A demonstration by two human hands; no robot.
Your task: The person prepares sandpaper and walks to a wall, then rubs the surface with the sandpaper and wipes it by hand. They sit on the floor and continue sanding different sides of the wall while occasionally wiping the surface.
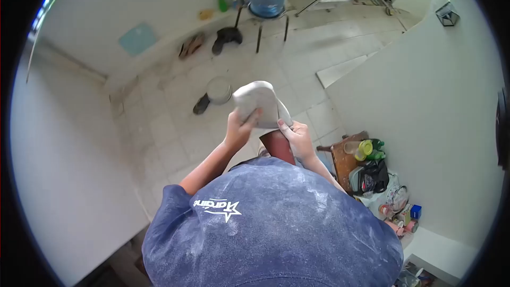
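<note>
White and flat, the piece [257,101] is hanging over the floor [170,133]. The left hand [240,126] and right hand [299,138] are pinching its near side. If either pinch is loosening, it could be falling.

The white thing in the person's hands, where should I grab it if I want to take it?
I'd pinch the white thing by its rounded far edge, coming from the far side, thumb on one face and fingers on the other. That edge sticks out free, while the left hand and right hand hold its nearer part.
</note>
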